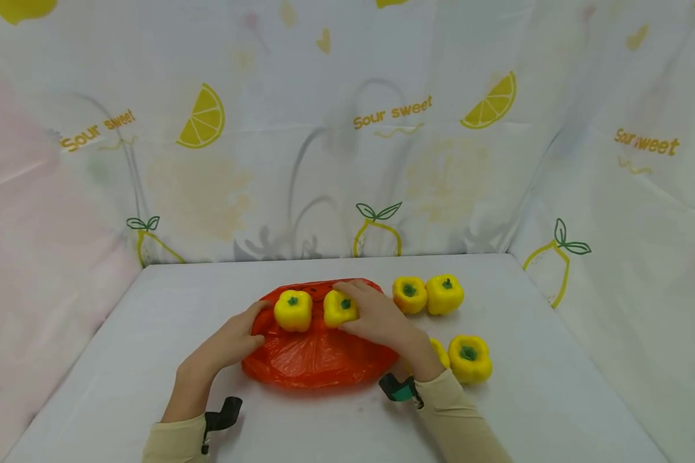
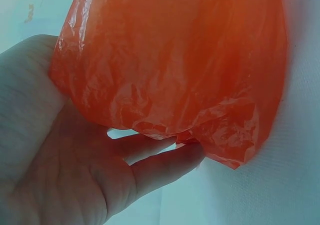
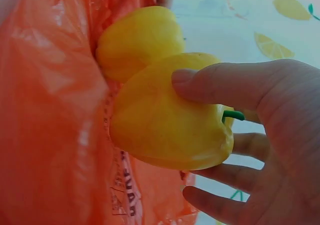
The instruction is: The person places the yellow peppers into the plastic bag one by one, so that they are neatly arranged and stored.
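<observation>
A red plastic bag [image 1: 318, 360] lies on the table, with black print in the right wrist view. My left hand [image 1: 231, 344] holds the bag's left side; in the left wrist view its fingers [image 2: 167, 167] reach under the bag's edge, partly hidden by the film. My right hand [image 1: 382, 318] grips a yellow bell pepper [image 3: 165, 117] with a green stem, its thumb across the pepper's side. Another yellow bell pepper [image 1: 293, 311] sits at the bag just to the left. Whether these peppers rest on the bag or inside its mouth I cannot tell.
Right of the bag, two yellow peppers [image 1: 444, 294] stand touching at the back of the white table [image 1: 556, 399]. Nearer, another pepper [image 1: 470, 359] stands beside one partly hidden by my right forearm. A lemon-print cloth [image 1: 301, 154] hangs behind the table and along its sides.
</observation>
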`<action>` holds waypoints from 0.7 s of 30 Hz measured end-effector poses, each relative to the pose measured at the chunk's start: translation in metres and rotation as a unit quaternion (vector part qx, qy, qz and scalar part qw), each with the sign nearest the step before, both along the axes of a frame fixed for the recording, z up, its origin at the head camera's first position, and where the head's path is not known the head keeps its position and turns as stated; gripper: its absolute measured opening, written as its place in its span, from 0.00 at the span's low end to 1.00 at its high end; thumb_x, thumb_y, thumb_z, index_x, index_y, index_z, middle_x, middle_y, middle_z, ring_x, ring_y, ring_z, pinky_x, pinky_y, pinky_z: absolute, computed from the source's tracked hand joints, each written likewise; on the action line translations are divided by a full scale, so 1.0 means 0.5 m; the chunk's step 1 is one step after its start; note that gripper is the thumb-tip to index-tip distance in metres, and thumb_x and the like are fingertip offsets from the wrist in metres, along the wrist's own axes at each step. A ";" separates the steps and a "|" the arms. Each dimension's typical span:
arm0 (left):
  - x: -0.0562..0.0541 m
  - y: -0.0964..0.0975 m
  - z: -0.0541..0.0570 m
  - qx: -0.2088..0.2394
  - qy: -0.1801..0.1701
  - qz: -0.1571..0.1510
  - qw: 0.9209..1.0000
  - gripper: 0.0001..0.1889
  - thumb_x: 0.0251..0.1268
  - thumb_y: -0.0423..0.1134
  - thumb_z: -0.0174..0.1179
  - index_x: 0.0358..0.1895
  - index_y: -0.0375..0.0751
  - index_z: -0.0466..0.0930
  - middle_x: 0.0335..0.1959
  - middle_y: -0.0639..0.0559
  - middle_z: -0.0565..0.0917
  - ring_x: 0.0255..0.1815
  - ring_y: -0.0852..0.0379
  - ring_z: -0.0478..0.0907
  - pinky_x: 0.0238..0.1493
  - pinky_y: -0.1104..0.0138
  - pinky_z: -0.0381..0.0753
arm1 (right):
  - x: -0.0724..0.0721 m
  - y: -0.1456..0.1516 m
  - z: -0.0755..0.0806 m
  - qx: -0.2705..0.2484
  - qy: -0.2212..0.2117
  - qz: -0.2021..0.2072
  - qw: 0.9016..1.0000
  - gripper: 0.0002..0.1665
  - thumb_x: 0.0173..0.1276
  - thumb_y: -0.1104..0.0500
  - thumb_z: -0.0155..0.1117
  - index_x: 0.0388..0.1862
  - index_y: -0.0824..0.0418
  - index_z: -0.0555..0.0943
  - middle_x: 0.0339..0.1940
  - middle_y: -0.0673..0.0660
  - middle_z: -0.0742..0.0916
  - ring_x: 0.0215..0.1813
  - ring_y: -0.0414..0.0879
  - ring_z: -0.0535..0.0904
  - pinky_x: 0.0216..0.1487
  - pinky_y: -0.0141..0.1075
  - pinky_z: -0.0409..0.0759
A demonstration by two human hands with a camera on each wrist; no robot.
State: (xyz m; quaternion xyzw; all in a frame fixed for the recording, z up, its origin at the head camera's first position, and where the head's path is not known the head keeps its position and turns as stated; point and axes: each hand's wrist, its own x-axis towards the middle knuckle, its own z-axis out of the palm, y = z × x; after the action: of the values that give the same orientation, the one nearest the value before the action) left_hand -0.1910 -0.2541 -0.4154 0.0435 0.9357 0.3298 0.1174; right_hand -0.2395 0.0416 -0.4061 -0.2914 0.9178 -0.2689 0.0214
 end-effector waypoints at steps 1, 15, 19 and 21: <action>-0.001 0.000 0.000 -0.001 0.001 -0.001 1.000 0.35 0.62 0.32 0.55 0.75 0.42 0.57 0.72 0.37 0.69 0.65 0.40 0.70 0.60 0.44 0.80 | 0.000 -0.004 -0.003 0.003 -0.004 -0.001 1.000 0.41 0.63 0.47 0.70 0.74 0.47 0.67 0.70 0.48 0.75 0.66 0.45 0.74 0.67 0.46 0.77; -0.002 -0.003 -0.002 -0.004 -0.002 0.001 1.000 0.36 0.63 0.33 0.55 0.75 0.42 0.56 0.73 0.37 0.67 0.67 0.38 0.68 0.61 0.42 0.79 | 0.003 -0.033 -0.026 -0.012 -0.045 -0.017 0.999 0.41 0.67 0.48 0.65 0.76 0.50 0.61 0.72 0.50 0.73 0.67 0.45 0.72 0.71 0.46 0.73; -0.004 -0.003 -0.005 -0.005 -0.002 0.002 1.000 0.36 0.63 0.33 0.55 0.76 0.42 0.56 0.73 0.37 0.67 0.67 0.38 0.68 0.61 0.42 0.78 | 0.001 -0.035 -0.033 -0.009 -0.040 -0.015 0.999 0.40 0.68 0.51 0.64 0.77 0.47 0.61 0.73 0.50 0.71 0.67 0.46 0.72 0.70 0.46 0.74; -0.005 -0.003 -0.005 -0.005 -0.001 0.001 1.000 0.36 0.63 0.33 0.54 0.76 0.42 0.56 0.73 0.37 0.67 0.68 0.38 0.68 0.62 0.42 0.78 | 0.003 -0.036 -0.033 -0.008 -0.044 -0.016 0.999 0.41 0.68 0.52 0.65 0.77 0.47 0.60 0.73 0.50 0.71 0.67 0.46 0.72 0.70 0.47 0.75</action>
State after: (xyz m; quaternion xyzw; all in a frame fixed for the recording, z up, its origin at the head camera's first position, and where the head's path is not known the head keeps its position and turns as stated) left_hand -0.1935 -0.2554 -0.4181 0.0418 0.9371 0.3257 0.1182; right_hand -0.2382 0.0237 -0.4227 -0.2646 0.9182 -0.2895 0.0548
